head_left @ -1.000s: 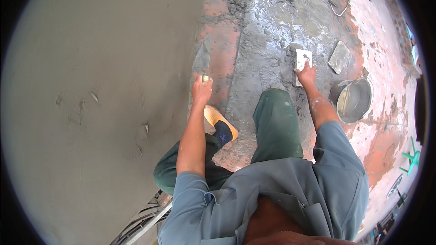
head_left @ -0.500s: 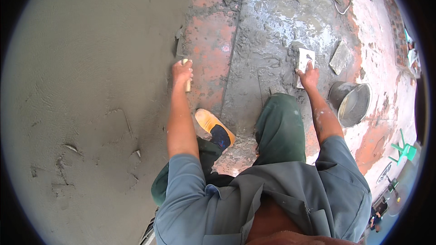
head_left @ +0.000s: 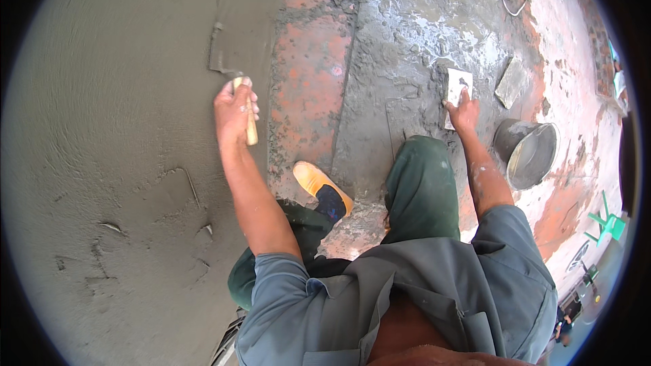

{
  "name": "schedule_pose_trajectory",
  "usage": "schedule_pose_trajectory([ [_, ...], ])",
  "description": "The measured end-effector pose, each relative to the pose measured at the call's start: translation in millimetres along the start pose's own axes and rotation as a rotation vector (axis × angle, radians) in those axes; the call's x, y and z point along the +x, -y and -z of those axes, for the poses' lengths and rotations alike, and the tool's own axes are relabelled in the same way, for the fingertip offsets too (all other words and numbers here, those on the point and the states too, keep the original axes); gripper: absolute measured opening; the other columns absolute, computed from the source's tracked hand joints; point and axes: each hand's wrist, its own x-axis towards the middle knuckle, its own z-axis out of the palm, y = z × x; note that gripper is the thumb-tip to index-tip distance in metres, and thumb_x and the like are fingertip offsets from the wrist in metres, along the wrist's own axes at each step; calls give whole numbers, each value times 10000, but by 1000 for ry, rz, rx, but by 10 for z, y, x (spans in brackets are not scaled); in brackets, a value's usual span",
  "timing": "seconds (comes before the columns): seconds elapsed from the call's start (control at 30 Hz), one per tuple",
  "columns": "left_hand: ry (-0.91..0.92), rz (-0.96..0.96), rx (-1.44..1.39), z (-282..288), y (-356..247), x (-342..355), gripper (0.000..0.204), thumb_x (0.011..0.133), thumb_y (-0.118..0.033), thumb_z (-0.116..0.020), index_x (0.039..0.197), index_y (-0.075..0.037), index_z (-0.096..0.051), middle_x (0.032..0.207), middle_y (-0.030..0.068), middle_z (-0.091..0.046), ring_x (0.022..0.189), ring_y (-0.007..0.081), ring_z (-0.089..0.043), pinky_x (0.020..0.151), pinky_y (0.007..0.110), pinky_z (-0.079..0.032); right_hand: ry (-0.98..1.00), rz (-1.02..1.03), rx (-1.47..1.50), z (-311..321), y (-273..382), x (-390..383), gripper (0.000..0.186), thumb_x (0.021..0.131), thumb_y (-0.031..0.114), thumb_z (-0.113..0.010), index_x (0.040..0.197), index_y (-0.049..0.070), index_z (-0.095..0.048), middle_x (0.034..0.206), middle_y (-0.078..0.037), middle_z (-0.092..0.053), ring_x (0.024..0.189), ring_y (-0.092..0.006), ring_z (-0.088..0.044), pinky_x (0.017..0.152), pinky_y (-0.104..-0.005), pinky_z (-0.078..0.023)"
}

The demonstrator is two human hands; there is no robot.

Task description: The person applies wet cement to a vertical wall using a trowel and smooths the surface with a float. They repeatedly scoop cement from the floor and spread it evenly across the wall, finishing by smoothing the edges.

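Note:
My left hand (head_left: 234, 108) is closed around the pale wooden handle of a trowel (head_left: 251, 129). The trowel's blade is coated in grey mortar and lies against the smooth wet mortar bed (head_left: 149, 115) on the left, so only its outline shows. My right hand (head_left: 463, 112) grips a white rectangular slab (head_left: 458, 80) on the mortar-smeared floor, one finger stretched along its face and another at its left edge. Dark smears mark the slab. A second, greyer slab (head_left: 510, 83) lies just right of it.
A bucket (head_left: 532, 154) of grey mix stands tilted-looking beside my right forearm. Between the bed and rough mortar runs a reddish floor strip (head_left: 308, 74). My yellow shoe (head_left: 312, 177) is on the strip's near end. A green stool (head_left: 608, 226) is far right.
My left hand has moved left with the trowel, from the edge of the mortar bed onto its surface. The right hand stays on the white slab.

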Motion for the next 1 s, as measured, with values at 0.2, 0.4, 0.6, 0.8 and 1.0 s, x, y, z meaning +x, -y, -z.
schedule_pose_trajectory([
  [0.2, -20, -355, 74, -213, -78, 63, 194, 1026, -275, -632, 992, -84, -625, 738, -7, -593, 578, 63, -549, 484, 238, -453, -43, 14, 14, 34, 32, -15, 892, 766, 396, -848, 1488, 23, -480, 1109, -303, -615, 1067, -456, -579, 942, -508, -471],
  [0.4, 28, -231, 405, -914, 1035, 876, 284, 997, -304, -646, 947, -28, -608, 715, 72, -618, 580, 143, -604, 495, 327, -479, -33, -15, -7, 17, 20, -9, 907, 743, 402, -866, 1476, 12, -501, 1066, -295, -615, 1033, -439, -589, 913, -497, -482],
  [0.6, 79, 131, 301, -843, 1122, 1357, 323, 996, -319, -635, 993, 4, -628, 706, 79, -621, 519, 173, -600, 446, 365, -482, -60, -15, 10, 17, -1, -24, 909, 732, 404, -874, 1466, 7, -515, 1059, -285, -622, 1030, -423, -588, 916, -474, -481],
  [0.8, 11, -59, 225, -761, 422, 1234, 270, 1021, -310, -618, 998, -41, -619, 724, 26, -601, 533, 118, -561, 451, 300, -469, -36, -8, 42, 32, -21, -25, 891, 753, 394, -857, 1494, 56, -494, 1048, -267, -611, 1037, -436, -580, 923, -493, -466],
  [1.0, -34, -369, 244, -443, 313, 700, 264, 1023, -281, -608, 973, -22, -602, 751, 57, -619, 588, 126, -584, 521, 322, -490, -5, -41, 21, 52, -7, -27, 893, 767, 404, -851, 1502, 59, -479, 1076, -278, -606, 1049, -438, -578, 930, -498, -467],
])
